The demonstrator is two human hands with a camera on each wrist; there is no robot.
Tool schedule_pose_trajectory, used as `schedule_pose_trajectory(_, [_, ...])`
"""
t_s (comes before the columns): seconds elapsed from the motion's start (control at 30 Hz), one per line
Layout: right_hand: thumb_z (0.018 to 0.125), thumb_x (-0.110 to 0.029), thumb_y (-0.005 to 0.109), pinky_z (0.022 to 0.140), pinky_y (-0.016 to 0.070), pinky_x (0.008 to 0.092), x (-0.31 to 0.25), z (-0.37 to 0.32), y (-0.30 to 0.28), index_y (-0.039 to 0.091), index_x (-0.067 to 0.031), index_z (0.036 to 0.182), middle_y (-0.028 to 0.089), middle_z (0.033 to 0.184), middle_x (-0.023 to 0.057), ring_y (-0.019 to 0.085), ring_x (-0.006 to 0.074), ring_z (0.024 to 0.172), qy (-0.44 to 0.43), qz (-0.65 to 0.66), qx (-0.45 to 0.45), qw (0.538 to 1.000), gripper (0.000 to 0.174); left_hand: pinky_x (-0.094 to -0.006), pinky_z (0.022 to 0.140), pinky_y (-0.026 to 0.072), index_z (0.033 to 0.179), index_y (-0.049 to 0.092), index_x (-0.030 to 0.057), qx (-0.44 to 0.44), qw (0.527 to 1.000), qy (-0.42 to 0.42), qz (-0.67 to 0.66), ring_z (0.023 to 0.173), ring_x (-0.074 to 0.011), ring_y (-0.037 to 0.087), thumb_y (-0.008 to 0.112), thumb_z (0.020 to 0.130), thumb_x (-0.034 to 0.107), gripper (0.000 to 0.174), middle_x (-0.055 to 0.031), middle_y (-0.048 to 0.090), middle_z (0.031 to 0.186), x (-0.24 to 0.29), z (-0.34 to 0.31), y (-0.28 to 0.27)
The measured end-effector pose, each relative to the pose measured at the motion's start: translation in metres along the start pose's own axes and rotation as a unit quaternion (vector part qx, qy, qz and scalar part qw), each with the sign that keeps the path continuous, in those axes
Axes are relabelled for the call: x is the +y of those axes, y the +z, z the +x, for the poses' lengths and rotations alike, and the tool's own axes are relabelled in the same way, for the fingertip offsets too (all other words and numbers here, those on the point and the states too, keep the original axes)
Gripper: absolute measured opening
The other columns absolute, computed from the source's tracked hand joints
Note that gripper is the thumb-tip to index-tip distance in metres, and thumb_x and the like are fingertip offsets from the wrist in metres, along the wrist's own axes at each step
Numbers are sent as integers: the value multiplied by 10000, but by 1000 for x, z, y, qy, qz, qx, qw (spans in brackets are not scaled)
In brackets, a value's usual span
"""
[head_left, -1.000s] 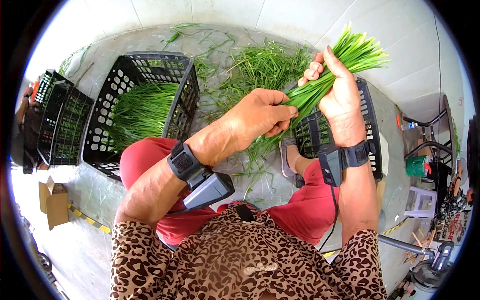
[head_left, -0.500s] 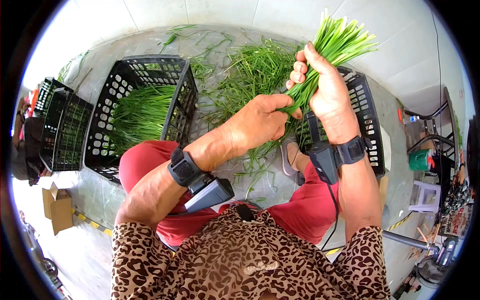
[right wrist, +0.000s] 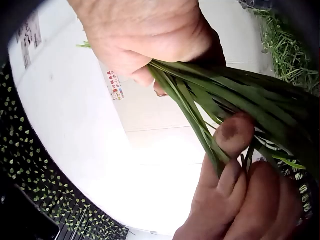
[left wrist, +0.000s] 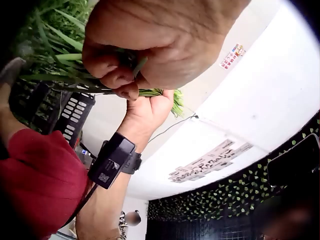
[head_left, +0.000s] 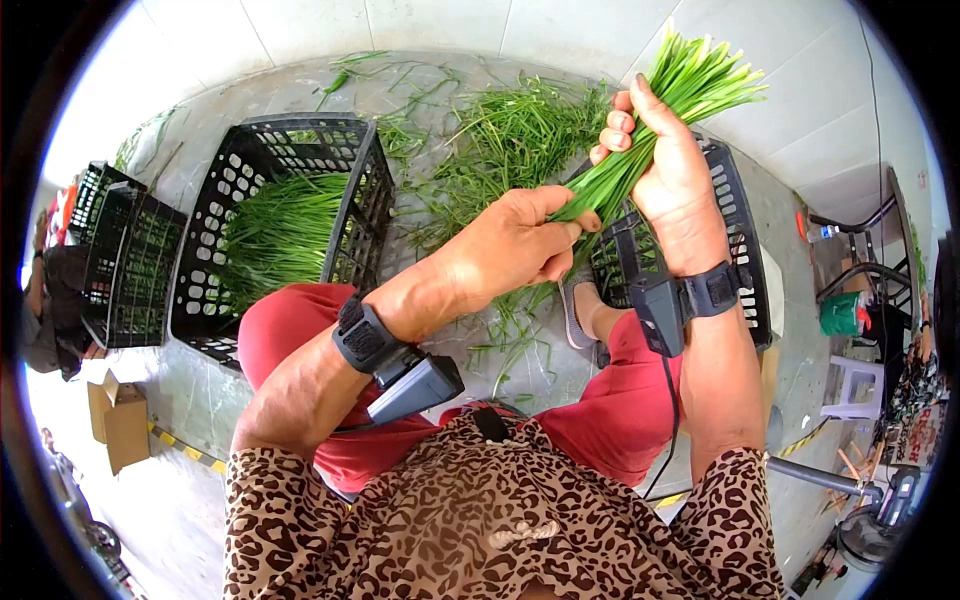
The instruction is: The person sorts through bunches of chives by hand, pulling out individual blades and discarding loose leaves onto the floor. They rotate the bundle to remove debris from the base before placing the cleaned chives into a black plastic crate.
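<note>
My right hand (head_left: pixel 682 178) grips a bunch of garlic chives (head_left: pixel 708 82), thumb up along it, with the pale cut ends fanning out past the thumb toward the wall. Below that grip, the left hand (head_left: pixel 512 246) pinches some of the green leaves between thumb and curled fingers. Seen from the right wrist, a few flat leaves (right wrist: pixel 192 112) split off from the bunch and run into the left fingers (right wrist: pixel 235 135). The left wrist view has the left hand (left wrist: pixel 150 45) close up, a leaf tip poking out between its fingers.
A black crate (head_left: pixel 352 232) with chives (head_left: pixel 285 225) laid in it stands at the left. Another black crate (head_left: pixel 735 215) sits under the right forearm. Loose green trimmings (head_left: pixel 510 130) lie heaped on the floor between them. A cardboard box (head_left: pixel 118 425) stands at far left, a purple stool (head_left: pixel 853 388) at right.
The bunch in the right hand swung a little left, then back right. The left hand keeps pinching leaves just below it, its fingers shifting slightly.
</note>
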State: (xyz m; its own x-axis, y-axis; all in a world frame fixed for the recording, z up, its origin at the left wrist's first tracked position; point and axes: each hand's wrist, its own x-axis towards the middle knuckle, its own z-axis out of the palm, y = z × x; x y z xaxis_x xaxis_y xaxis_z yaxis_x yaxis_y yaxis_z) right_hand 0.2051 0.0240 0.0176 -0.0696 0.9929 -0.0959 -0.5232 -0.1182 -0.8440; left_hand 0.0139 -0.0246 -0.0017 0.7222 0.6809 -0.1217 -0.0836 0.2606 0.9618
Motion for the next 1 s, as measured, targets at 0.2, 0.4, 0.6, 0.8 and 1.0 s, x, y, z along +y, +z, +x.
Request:
schedule_pose_trajectory(0.2, [872,-328,620,596,453,309,-5,-2,-9,542,-56,865,492,646,-22,489,104,560,-9,-8,4,1000,283,-202,524,343,1043,551,28,-18,999,15,21,588,-60,432,487,940,222,229,13,494,677,-1,2,-1])
schedule_pose_trajectory(0.4, [863,-327,632,598,441,302,-4,-4,-7,547,-47,868,504,641,-14,489,112,564,-6,-19,-7,1000,293,-194,549,378,960,576,19,-6,1000,-21,-2,623,-72,489,445,961,241,258,-2,546,720,-3,4,-3])
schedule_pose_trajectory(0.6, [856,-326,642,590,435,292,-5,-5,-4,550,-48,862,511,639,-13,489,109,562,-11,-25,-10,1000,293,-198,492,318,971,587,30,-22,998,-34,-45,546,-58,404,425,957,178,220,20,497,649,-9,5,-3])
schedule_pose_trajectory(0.8, [853,-320,645,588,437,292,-3,-7,0,553,-53,851,510,642,-17,488,107,560,-4,-35,-7,999,282,-191,476,286,1022,593,69,-19,1000,-17,-15,531,-39,370,419,930,129,206,41,451,614,-2,1,3])
schedule_pose_trajectory(1.0, [855,-325,642,585,436,291,1,-6,4,555,-60,844,507,649,-19,484,103,561,15,-40,-21,999,278,-188,470,285,931,628,58,35,999,-8,39,509,-32,366,418,835,35,232,46,448,578,0,3,4])
